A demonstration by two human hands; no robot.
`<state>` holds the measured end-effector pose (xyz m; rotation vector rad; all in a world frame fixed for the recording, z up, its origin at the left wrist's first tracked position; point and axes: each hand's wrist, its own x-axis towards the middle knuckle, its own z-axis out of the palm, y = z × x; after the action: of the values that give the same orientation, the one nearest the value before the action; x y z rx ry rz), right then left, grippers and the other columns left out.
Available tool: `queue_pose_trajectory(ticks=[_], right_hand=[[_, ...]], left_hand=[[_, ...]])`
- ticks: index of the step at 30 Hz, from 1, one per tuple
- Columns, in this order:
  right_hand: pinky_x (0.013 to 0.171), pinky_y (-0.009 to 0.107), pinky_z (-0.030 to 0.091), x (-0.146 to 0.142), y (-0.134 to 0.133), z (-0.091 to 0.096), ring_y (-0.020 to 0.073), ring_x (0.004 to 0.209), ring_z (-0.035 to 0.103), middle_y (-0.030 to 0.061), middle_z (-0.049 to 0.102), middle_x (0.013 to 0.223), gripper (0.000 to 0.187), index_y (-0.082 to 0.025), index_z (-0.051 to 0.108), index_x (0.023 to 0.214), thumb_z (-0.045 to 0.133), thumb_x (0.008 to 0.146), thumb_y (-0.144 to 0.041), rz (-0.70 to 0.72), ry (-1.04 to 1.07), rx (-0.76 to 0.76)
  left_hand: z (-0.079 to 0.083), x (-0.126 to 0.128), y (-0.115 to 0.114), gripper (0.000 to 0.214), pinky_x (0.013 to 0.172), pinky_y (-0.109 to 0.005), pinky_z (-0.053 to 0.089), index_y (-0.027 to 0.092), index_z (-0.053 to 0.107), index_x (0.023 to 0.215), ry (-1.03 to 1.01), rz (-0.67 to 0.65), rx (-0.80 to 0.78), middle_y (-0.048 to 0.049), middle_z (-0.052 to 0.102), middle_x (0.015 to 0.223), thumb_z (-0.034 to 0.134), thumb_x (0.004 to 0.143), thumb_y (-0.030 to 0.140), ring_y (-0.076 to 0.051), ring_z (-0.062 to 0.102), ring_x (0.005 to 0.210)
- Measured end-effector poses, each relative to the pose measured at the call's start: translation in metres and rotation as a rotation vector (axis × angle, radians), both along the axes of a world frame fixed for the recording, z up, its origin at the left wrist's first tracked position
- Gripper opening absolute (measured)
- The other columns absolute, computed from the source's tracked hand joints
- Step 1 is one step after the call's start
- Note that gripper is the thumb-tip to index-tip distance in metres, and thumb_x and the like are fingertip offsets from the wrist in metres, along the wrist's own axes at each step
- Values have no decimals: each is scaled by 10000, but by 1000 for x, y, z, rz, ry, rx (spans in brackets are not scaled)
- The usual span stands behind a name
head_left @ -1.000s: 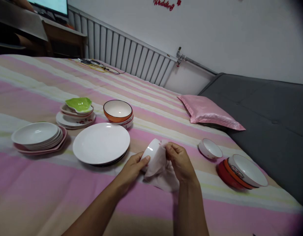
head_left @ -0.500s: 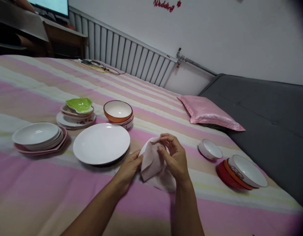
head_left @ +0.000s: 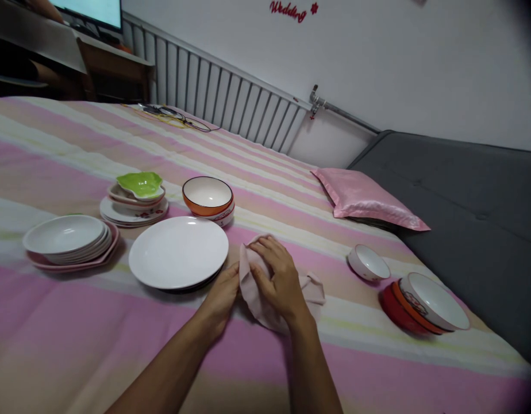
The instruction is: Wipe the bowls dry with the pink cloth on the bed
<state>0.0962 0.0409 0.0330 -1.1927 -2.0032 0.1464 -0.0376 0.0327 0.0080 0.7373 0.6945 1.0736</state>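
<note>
My right hand point(head_left: 276, 276) presses a pale pink cloth point(head_left: 257, 296) over a small white bowl, which the cloth now hides almost fully. My left hand point(head_left: 222, 294) grips that covered bowl from its left side, just to the right of the large white plate point(head_left: 178, 252). Both hands rest low over the striped pink bedspread point(head_left: 76, 333).
To the left lie a stack of white dishes on a pink plate point(head_left: 67, 240), a green leaf-shaped dish on plates point(head_left: 139, 185) and an orange-rimmed bowl point(head_left: 207, 196). At right sit a small white bowl point(head_left: 368, 262) and stacked red and white bowls point(head_left: 424, 302). A pink pillow point(head_left: 364, 198) lies behind.
The white bowl was visible in my left hand; my right hand has drawn the cloth over it and moved left and down, covering the bowl.
</note>
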Motion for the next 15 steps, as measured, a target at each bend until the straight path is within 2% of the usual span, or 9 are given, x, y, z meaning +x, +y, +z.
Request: queue_pose_trajectory(ticks=[3, 5, 9, 12, 15], right_hand=[[1122, 487, 308, -2, -1, -2, 259, 1347, 408, 69, 556, 1366, 378, -238, 599, 1258, 523, 912, -371, -79, -54, -28], [1114, 494, 317, 2, -2, -1, 270, 1346, 410, 82, 542, 1384, 407, -227, 592, 1271, 524, 907, -397, -129, -34, -71], [1074, 456, 383, 16, -3, 3, 251, 1266, 503, 95, 586, 1330, 421, -213, 592, 1259, 507, 907, -428, -144, 83, -184], [1039, 446, 417, 24, -3, 4, 247, 1203, 555, 86, 620, 1280, 429, -225, 595, 1240, 533, 886, -459, -147, 120, -228], [1094, 523, 317, 24, -3, 4, 272, 1250, 517, 85, 599, 1314, 446, -233, 580, 1255, 547, 878, -467, -192, 41, -202]], left_hand=[[3, 1, -4, 512, 875, -329, 458, 195, 578, 1289, 25, 5, 50, -98, 682, 1151, 658, 801, 329, -239, 616, 1016], [5, 2, -7, 482, 855, -317, 454, 203, 601, 1259, 48, -40, 76, -89, 689, 1114, 662, 798, 327, -234, 606, 1009], [4, 3, -9, 426, 741, -291, 442, 143, 681, 1112, 86, -227, 81, -96, 708, 916, 689, 771, 400, -221, 615, 856], [3, 3, -9, 432, 679, -263, 410, 122, 698, 1038, 91, -251, 91, -89, 696, 828, 711, 749, 443, -186, 591, 752], [4, 3, -8, 433, 673, -255, 398, 127, 701, 1023, 86, -247, 95, -83, 692, 823, 720, 741, 454, -172, 577, 731]])
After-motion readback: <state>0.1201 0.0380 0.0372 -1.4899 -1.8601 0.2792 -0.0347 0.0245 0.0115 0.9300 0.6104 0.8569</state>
